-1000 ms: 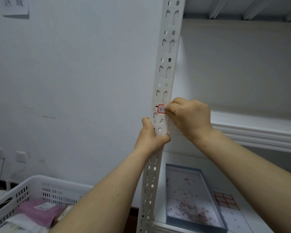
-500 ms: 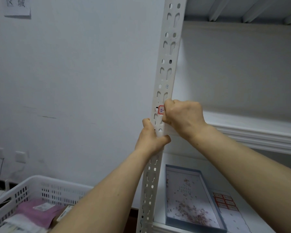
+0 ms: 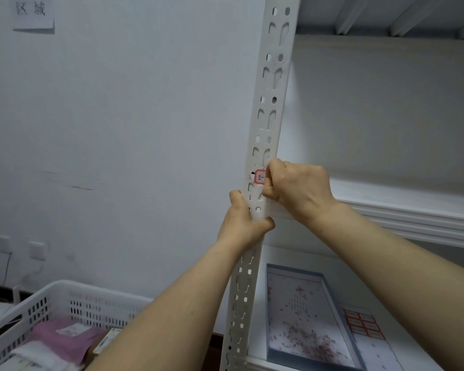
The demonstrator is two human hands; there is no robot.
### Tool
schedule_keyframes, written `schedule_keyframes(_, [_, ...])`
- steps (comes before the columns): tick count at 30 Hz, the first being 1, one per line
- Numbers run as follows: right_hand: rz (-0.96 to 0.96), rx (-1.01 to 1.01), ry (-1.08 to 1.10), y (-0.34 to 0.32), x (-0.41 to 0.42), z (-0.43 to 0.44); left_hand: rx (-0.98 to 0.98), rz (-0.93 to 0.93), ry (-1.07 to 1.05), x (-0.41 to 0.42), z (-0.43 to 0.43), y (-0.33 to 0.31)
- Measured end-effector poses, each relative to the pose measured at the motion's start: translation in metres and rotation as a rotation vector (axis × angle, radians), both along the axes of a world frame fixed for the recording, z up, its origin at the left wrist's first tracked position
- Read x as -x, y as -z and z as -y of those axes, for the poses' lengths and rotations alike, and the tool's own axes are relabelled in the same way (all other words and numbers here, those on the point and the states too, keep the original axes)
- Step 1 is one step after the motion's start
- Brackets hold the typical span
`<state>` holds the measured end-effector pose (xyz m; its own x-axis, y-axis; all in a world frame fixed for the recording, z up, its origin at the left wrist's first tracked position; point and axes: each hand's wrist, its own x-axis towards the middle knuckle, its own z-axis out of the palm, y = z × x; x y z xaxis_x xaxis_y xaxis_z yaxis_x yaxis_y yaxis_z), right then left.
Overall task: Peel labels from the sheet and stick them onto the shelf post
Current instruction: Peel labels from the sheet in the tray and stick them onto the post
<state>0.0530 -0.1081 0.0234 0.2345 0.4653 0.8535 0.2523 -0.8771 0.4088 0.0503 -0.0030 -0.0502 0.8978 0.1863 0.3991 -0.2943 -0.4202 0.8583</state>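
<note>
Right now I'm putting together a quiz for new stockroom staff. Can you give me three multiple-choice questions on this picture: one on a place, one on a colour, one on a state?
1. Where does the label sheet lie?
A. On the floor
B. On the lower shelf, right of the blue-rimmed tray
C. Taped to the wall

2. What colour is the border of the label on the shelf post?
A. Red
B. Green
C. Black

3. What is the left hand doing?
A. Hanging free
B. Gripping the shelf post below the label
C. Holding the label sheet

Answers: B, the sheet lies flat on the shelf beside the tray; A, a red outline frames the handwriting; B, its thumb and fingers wrap the post just under the label.
</note>
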Motion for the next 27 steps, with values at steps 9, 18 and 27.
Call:
schedule_keyframes(9, [0.03,-0.055,-0.06,0.007,-0.004,0.01,0.016,-0.004,0.0,0.003,0.001,-0.001])
schedule_keyframes(18, [0.004,-0.11,-0.283,0.008,-0.001,0.021,0.034,-0.005,0.021,0.003,0.001,0.0])
schedule_keyframes(27, [0.092,0.022,-0.067,-0.001,-0.005,0.012,0.019,-0.006,0.013,0.001,0.0,0.0])
